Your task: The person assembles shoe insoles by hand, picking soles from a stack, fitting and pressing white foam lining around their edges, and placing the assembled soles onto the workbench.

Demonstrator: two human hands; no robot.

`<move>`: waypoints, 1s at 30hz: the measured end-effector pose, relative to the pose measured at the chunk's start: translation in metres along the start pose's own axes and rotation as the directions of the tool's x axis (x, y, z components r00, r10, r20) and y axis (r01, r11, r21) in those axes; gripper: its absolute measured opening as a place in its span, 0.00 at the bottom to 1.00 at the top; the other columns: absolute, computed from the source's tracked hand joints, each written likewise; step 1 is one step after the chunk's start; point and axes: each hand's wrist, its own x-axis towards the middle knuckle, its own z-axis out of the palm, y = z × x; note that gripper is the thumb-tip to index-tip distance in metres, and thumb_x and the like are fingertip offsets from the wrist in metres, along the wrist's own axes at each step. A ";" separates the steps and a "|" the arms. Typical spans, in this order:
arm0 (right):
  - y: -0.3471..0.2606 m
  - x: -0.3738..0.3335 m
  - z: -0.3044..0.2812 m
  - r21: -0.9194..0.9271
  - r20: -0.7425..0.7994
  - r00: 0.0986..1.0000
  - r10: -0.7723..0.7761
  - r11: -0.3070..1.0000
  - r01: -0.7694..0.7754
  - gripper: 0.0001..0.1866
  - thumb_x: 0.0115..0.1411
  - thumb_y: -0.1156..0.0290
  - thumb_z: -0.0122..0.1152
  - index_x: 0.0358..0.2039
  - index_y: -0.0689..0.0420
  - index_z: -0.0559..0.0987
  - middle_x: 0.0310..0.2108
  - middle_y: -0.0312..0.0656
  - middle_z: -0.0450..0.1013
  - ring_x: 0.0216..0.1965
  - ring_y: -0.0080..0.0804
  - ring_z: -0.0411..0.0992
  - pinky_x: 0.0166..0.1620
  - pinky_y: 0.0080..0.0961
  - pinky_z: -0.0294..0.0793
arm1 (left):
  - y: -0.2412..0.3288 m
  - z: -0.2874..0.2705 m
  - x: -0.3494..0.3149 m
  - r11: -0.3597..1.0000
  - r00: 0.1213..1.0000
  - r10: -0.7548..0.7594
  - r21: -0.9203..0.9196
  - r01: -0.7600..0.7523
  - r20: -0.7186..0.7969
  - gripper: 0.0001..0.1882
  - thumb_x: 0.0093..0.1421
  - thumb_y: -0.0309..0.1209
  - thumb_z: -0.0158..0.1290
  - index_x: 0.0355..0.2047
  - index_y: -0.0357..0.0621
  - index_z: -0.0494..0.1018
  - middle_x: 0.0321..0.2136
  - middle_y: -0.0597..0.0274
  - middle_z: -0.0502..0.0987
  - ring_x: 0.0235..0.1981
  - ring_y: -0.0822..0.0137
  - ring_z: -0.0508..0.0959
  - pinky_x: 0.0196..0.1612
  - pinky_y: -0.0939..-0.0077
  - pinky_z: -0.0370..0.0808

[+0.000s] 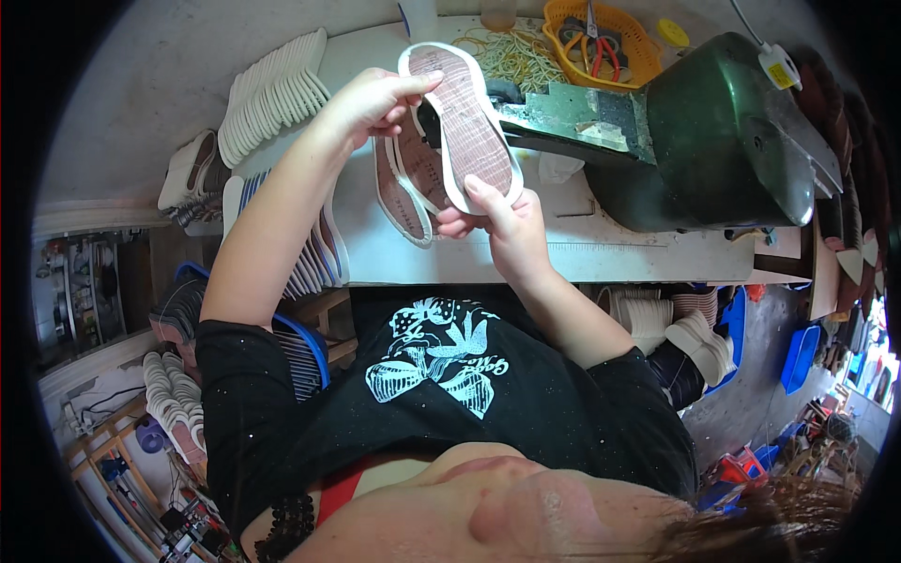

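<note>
Both hands hold up a shoe insole [466, 127] with a pinkish-brown, lined face and a white raised rim. My left hand [377, 103] is closed on its far left edge, thumb pressed on the face. At the near end my right hand [511, 225] pinches it, thumb on top and fingers curled underneath. Just left of and behind it lies another brown insole [401, 202] with a pale rim, overlapping a further one partly hidden by the held piece. Directly behind the held insole reaches the narrow arm [582, 122] of a green machine [704, 141].
Stacks of white soles [272, 94] and blue-edged soles [319, 249] stand on the table's left. A yellow basket [648, 52] with red-handled pliers sits at the back, beside a heap of pale cord [507, 61]. More soles [699, 347] lie below the table's right side.
</note>
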 end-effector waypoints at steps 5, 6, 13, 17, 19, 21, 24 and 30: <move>-0.005 0.021 0.019 0.086 -0.096 0.995 -0.038 0.995 0.047 0.16 0.60 0.63 0.52 0.36 0.65 0.75 0.24 0.48 0.76 0.22 0.33 0.76 0.28 0.25 0.76 | 0.015 -0.015 0.022 0.974 1.000 -0.022 0.225 0.026 -0.021 0.27 0.45 0.60 0.57 0.17 0.48 0.71 0.06 0.75 0.59 0.11 0.80 0.60 0.19 0.85 0.59; -0.006 0.025 0.023 0.108 -0.127 0.991 -0.030 0.993 0.044 0.16 0.60 0.63 0.52 0.36 0.65 0.75 0.24 0.48 0.76 0.23 0.33 0.76 0.28 0.25 0.76 | 0.016 -0.020 0.026 0.974 1.000 -0.023 0.223 0.027 -0.020 0.27 0.45 0.60 0.57 0.17 0.48 0.71 0.06 0.75 0.59 0.11 0.80 0.60 0.19 0.85 0.59; -0.011 0.049 0.031 0.111 -0.158 0.986 -0.056 0.991 0.074 0.18 0.61 0.62 0.52 0.41 0.66 0.73 0.29 0.49 0.76 0.26 0.32 0.77 0.31 0.24 0.76 | 0.028 -0.029 0.059 0.638 0.762 0.593 0.426 -0.641 0.260 0.44 0.43 0.52 0.63 0.55 0.36 0.63 0.49 0.48 0.67 0.53 0.59 0.67 0.57 0.69 0.63; -0.013 0.050 0.033 0.083 -0.172 0.982 -0.084 0.992 0.099 0.21 0.62 0.60 0.52 0.43 0.67 0.71 0.31 0.50 0.76 0.28 0.33 0.77 0.32 0.22 0.76 | 0.037 -0.027 0.067 0.607 0.680 0.387 0.383 -0.696 0.623 0.27 0.51 0.46 0.60 0.44 0.38 0.72 0.41 0.55 0.71 0.43 0.68 0.72 0.48 0.72 0.69; -0.015 0.051 0.033 0.072 -0.159 0.985 -0.072 0.994 0.084 0.21 0.62 0.60 0.52 0.44 0.67 0.71 0.31 0.51 0.76 0.29 0.34 0.77 0.32 0.23 0.77 | 0.040 -0.034 0.066 0.674 0.750 0.254 0.444 -0.591 0.611 0.24 0.51 0.45 0.60 0.39 0.39 0.72 0.35 0.60 0.72 0.38 0.71 0.72 0.43 0.75 0.70; -0.017 0.051 0.029 0.049 -0.147 0.986 -0.077 0.995 0.085 0.23 0.62 0.59 0.51 0.45 0.69 0.71 0.32 0.53 0.76 0.30 0.36 0.77 0.33 0.23 0.78 | 0.038 -0.034 0.058 0.797 0.797 0.118 0.422 -0.432 0.593 0.17 0.53 0.41 0.59 0.29 0.41 0.69 0.24 0.71 0.70 0.27 0.79 0.69 0.32 0.84 0.68; -0.023 0.051 0.027 0.025 -0.134 0.989 -0.070 0.997 0.074 0.21 0.62 0.59 0.51 0.43 0.67 0.72 0.32 0.50 0.76 0.29 0.34 0.77 0.32 0.22 0.77 | 0.033 -0.033 0.035 0.887 0.828 0.062 0.349 -0.302 0.557 0.14 0.56 0.39 0.56 0.30 0.40 0.69 0.24 0.70 0.69 0.28 0.80 0.68 0.32 0.85 0.68; -0.031 0.049 0.020 0.055 -0.078 0.997 -0.002 0.998 0.006 0.23 0.63 0.57 0.48 0.43 0.68 0.72 0.35 0.52 0.75 0.33 0.37 0.77 0.34 0.24 0.78 | 0.021 -0.022 0.007 0.890 0.827 0.139 0.297 -0.345 0.545 0.14 0.58 0.40 0.53 0.29 0.40 0.70 0.22 0.71 0.69 0.26 0.80 0.67 0.29 0.83 0.65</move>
